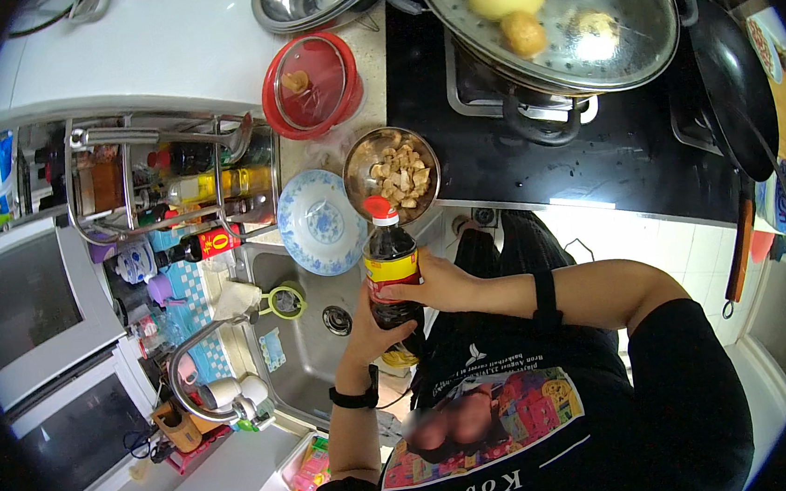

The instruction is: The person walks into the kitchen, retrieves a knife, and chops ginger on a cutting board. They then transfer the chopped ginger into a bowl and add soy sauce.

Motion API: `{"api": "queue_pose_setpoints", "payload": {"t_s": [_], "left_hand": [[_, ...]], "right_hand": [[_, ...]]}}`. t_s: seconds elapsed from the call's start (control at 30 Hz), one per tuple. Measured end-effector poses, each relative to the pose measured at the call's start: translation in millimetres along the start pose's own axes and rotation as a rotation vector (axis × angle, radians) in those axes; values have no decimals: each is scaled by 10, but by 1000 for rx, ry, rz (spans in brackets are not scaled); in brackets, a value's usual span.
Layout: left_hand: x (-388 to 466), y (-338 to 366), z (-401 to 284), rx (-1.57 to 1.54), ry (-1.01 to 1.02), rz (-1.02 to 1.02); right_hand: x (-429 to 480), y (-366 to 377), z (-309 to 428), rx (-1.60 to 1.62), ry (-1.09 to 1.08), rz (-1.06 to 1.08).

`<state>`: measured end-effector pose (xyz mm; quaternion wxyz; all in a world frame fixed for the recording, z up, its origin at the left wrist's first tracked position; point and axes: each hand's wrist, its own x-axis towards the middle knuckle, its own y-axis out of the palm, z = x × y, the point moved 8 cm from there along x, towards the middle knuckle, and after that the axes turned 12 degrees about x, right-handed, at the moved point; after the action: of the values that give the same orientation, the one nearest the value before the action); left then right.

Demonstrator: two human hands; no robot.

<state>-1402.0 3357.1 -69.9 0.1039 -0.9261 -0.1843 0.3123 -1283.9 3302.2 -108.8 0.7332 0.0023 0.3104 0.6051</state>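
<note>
My left hand (376,334) and my right hand (442,285) both hold a plastic bottle of dark sauce (392,263) upright in front of my body. The left is wrapped around its lower part, the right around the label. Its red cap is on top. Just beyond the cap is a steel bowl (353,172) of chopped light-brown food pieces (402,176). A blue-and-white patterned plate (324,220) lies to the left of the bottle, beside the sink.
A large lidded steamer pot (556,21) with round foods stands on the black gas hob (499,180). A wok (737,89) is at the right. At the left are a red lidded container (312,84), a bottle rack (145,137), a sink (296,338) and its faucet (180,376).
</note>
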Motion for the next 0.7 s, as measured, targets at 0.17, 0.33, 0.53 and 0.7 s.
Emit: {"api": "queue_pose_setpoints", "payload": {"t_s": [0.17, 0.33, 0.53, 0.7], "left_hand": [[22, -12, -69, 0, -7, 2], [-1, -55, -83, 63, -53, 7], [4, -62, -146, 14, -37, 17], [-22, -64, -177, -19, -73, 23]], "right_hand": [[106, 25, -133, 19, 25, 0], [15, 18, 130, 95, -67, 49], [-65, -28, 255, 28, 78, 32], [-59, 4, 319, 98, 11, 69]]}}
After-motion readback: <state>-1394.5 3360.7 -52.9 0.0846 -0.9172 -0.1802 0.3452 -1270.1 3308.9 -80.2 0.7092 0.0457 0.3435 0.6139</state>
